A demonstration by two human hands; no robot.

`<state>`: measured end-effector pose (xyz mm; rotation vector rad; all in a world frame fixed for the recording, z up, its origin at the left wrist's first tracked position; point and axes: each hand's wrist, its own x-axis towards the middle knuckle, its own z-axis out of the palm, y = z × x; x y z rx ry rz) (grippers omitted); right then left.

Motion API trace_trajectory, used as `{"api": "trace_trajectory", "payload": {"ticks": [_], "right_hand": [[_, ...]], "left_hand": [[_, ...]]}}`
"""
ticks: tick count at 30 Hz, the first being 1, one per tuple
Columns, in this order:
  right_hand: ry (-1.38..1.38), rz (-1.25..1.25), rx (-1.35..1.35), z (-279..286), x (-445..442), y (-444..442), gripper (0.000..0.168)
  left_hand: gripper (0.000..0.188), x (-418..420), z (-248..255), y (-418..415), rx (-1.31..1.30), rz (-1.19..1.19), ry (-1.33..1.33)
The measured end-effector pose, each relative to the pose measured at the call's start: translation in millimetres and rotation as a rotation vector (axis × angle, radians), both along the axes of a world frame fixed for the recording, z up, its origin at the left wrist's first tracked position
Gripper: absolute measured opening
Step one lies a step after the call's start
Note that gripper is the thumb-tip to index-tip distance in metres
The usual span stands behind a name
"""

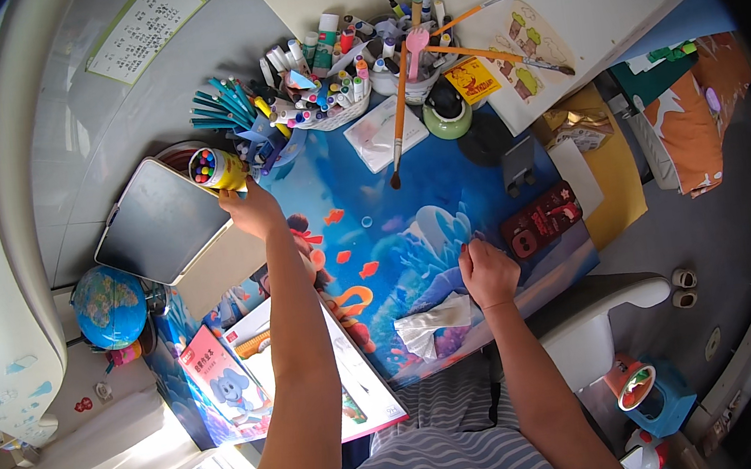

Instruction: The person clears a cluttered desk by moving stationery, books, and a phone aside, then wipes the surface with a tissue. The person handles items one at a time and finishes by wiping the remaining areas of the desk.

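My left hand (251,206) reaches to the back left of the desk, its fingers at the lower side of a yellow cup (225,171) holding colored pens. The cup stands beside a tablet (166,218) with a dark screen. My right hand (489,272) rests on the blue sea-pattern desk mat (412,244) with its fingers curled; nothing is seen in it. Just below and left of it lies a crumpled white tissue (434,326). A dark red phone case (542,219) lies to its right. Under my left forearm are a pink booklet (217,373) and a large white book (366,383).
A white basket of markers (338,116), teal pencils (226,105), a long paintbrush (400,122) and a green jar (449,120) crowd the back. A drawing (522,55) lies at the back right. A globe (110,306) stands left; a white chair (582,343) is at the front right.
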<state>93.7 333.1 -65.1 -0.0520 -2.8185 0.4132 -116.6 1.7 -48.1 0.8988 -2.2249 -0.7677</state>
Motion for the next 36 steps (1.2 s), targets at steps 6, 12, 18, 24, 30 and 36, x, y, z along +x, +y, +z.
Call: {"api": "trace_trajectory", "payload": {"ticks": [6, 12, 18, 24, 30, 36], "right_hand": [[0.016, -0.001, 0.003, 0.2, -0.3, -0.8, 0.024], [0.073, 0.020, -0.028, 2.6, -3.9, -7.2, 0.024], [0.005, 0.002, -0.005, -1.1, -0.1, 1.6, 0.023], [0.017, 0.004, 0.007, 0.4, 1.5, 0.2, 0.024], [-0.002, 0.031, -0.045, 2.2, 3.2, 4.0, 0.023], [-0.102, 0.027, -0.490, 19.3, 10.8, 7.7, 0.020]], "left_hand": [[0.056, -29.6, -15.2, -34.8, 0.122, -0.218, 0.056], [0.046, -30.2, -31.7, -71.2, 0.025, -0.238, 0.064], [0.038, 61.4, 10.2, -34.3, 0.441, -0.419, 0.159], [0.030, 226.2, 20.7, -71.5, 0.157, -0.321, -0.083], [0.026, 338.0, 29.1, -82.3, -0.066, -0.208, -0.284], [0.043, 400.2, 27.6, -110.5, -0.084, 0.055, -0.478]]}}
